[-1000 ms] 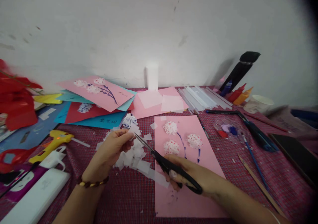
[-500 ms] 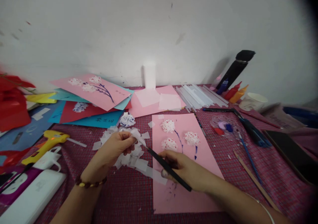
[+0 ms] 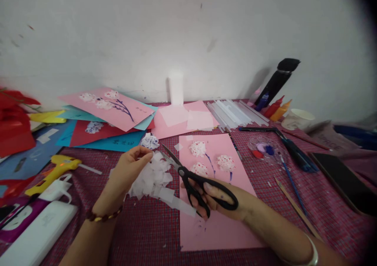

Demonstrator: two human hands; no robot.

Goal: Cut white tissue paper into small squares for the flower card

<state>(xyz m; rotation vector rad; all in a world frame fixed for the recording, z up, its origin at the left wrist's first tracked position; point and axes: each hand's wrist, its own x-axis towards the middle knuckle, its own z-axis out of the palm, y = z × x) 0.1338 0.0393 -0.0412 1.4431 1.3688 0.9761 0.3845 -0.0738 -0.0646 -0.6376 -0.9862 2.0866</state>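
My left hand (image 3: 132, 166) is closed in a pinch over a heap of small cut white paper pieces (image 3: 150, 179). White paper shows at its fingertips, blending with the heap behind. Black-handled scissors (image 3: 182, 172) are held in my right hand (image 3: 216, 191), with thumb and fingers through the loops. Their blades are parted and point up-left, close to the left fingertips. Beneath the right hand lies a pink sheet (image 3: 218, 234) bearing white, red-speckled flower clusters (image 3: 226, 162) and purple stems. A white paper strip (image 3: 182, 206) reaches from the heap onto the sheet.
Finished-looking flower cards (image 3: 118, 109) are stacked back left. A yellow glue gun (image 3: 55, 171) and white power bank (image 3: 41, 234) lie left. Clear glue sticks (image 3: 235, 112), paint bottles (image 3: 278, 109), a paint palette (image 3: 265, 150), brushes and a phone (image 3: 343, 183) are at right.
The scissors have turned from edge-on to flat and their blades have opened. My left hand has shifted slightly left and up, and less paper shows at its fingers.
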